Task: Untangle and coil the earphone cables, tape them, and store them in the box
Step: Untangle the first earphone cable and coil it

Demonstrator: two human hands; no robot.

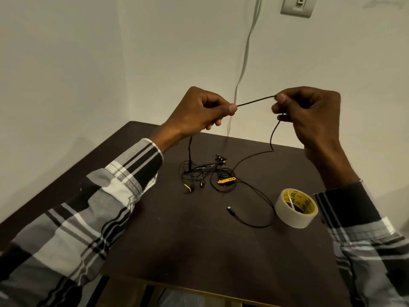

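A black earphone cable [254,101] is stretched taut between my two hands, raised above the table. My left hand [199,111] pinches one end of the span and my right hand [309,111] pinches the other. From each hand the cable drops to a tangle of black earphone cables [205,171] on the dark table [177,229]. An orange clip [226,180] and several earbuds lie in the tangle. A loose cable end with a plug [230,209] curls toward the front. A roll of clear tape [295,208] stands at the right. No box is in view.
The table stands in a corner against pale walls. A white cord [243,63] hangs down the wall behind the hands, and a wall switch [297,5] sits at the top right. The table's front edge runs along the bottom of the view.
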